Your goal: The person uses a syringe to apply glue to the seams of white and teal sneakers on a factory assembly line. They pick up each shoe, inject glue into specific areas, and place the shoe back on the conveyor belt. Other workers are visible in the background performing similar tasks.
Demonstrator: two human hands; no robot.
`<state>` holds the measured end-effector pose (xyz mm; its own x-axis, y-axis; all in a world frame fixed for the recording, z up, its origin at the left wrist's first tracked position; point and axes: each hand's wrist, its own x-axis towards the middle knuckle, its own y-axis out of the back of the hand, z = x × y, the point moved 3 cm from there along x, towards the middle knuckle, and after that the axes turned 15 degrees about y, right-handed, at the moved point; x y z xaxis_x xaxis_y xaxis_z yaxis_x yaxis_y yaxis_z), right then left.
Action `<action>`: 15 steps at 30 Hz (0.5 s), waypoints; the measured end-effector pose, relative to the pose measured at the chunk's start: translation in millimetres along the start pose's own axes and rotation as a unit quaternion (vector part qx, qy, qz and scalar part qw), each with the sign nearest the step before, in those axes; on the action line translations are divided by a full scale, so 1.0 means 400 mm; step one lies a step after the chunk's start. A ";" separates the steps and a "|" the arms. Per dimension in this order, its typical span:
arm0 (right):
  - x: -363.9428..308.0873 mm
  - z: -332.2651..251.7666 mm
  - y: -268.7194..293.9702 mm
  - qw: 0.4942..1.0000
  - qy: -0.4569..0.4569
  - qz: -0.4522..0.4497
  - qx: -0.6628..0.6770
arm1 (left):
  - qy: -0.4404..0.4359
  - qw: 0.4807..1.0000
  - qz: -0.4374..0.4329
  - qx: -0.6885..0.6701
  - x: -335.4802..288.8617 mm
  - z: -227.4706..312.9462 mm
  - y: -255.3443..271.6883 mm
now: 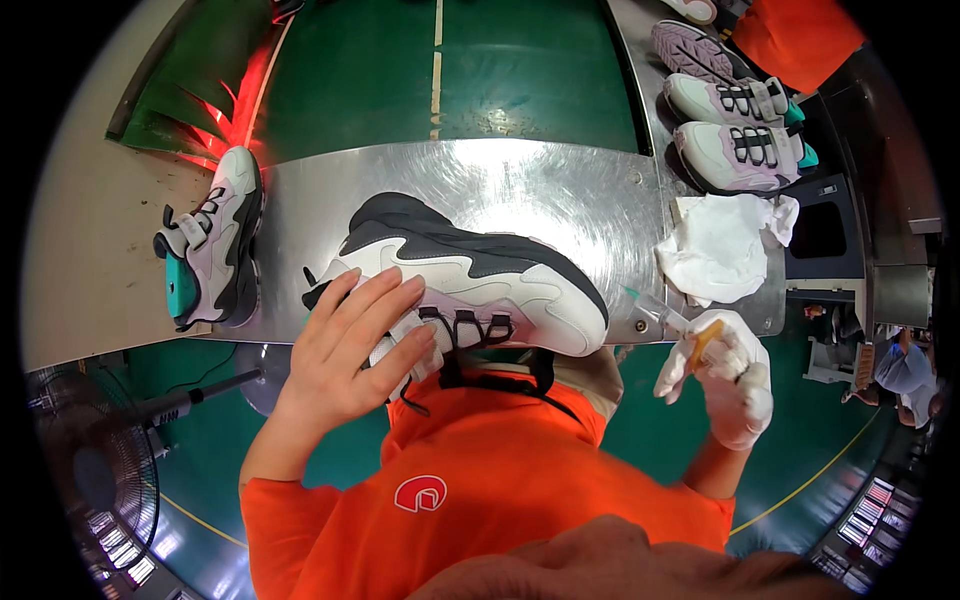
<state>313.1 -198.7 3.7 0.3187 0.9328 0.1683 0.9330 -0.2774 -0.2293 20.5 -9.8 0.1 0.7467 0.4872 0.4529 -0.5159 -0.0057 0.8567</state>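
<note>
A white, pink and black sneaker [470, 285] lies on its side across the metal worktop, its dark sole facing away from me and its toe to the right. My bare left hand [350, 345] grips it at the heel end, fingers over the upper and thumb by the strap. To the right of the toe, my right hand [725, 375] wears a white glove and is closed around a clear syringe [662, 312] with a green tip. The tip points toward the shoe but is apart from it. Something tan [706, 343] shows between the gloved fingers; its kind is unclear.
A similar sneaker [215, 240] stands at the left. Several more sneakers [740, 155] sit at the far right, above a crumpled white cloth [715, 248]. Beyond the metal plate [330, 170] runs a green conveyor belt [520, 75]. A black fan [95, 470] is at lower left.
</note>
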 end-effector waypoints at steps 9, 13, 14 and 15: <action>0.063 0.045 -0.062 0.981 -0.035 -0.031 0.190 | -0.005 1.000 -0.006 0.006 0.010 -0.008 -0.001; 0.088 0.055 -0.062 0.984 -0.067 -0.034 0.164 | 0.000 1.000 -0.019 0.012 0.013 -0.003 0.000; 0.093 0.055 -0.059 0.984 -0.076 -0.036 0.159 | 0.002 1.000 -0.021 0.013 0.012 -0.003 0.002; 0.093 0.050 -0.050 0.982 -0.088 -0.040 0.164 | 0.003 1.000 -0.024 0.012 0.011 -0.004 0.000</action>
<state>302.9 -153.9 -4.8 0.1862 0.9819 0.0356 0.8401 -0.1403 -0.5240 23.2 -6.1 1.7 0.7678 0.4920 0.4105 -0.4699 -0.0032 0.8827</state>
